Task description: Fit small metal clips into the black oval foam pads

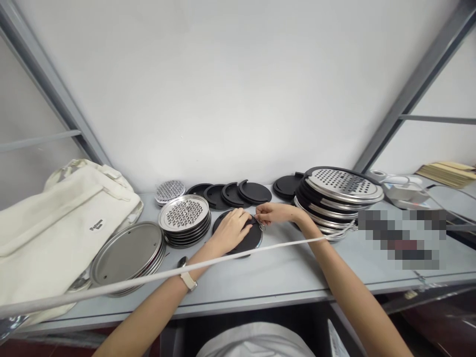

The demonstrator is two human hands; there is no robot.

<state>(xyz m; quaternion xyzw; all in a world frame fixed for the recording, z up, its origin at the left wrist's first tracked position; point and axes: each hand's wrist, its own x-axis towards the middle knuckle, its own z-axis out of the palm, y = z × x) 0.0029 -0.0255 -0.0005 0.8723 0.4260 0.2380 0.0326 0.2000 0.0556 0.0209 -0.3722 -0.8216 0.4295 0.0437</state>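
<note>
A black round disc (pixel 243 245) with a shiny edge lies on the table in front of me. My left hand (pixel 233 228) rests palm down on it, fingers stretched across its top; a watch (pixel 188 274) is on that wrist. At the disc's far right edge, my right hand (pixel 274 213) is closed in a pinch. Beside those fingertips shows a small, thin metal loop (pixel 262 226); what exactly the fingers grip is partly hidden. Just left of the disc stands a stack of round metal graters (pixel 185 214) with black rims.
Overlapping black rings (pixel 255 192) lie along the wall. A tall stack of perforated grater plates (pixel 340 186) stands right, plain metal discs (pixel 126 255) left. A cream bag (pixel 55 218) covers the left end. A white cord (pixel 282 244) crosses before my arms. Uprights (pixel 409 89) flank the table.
</note>
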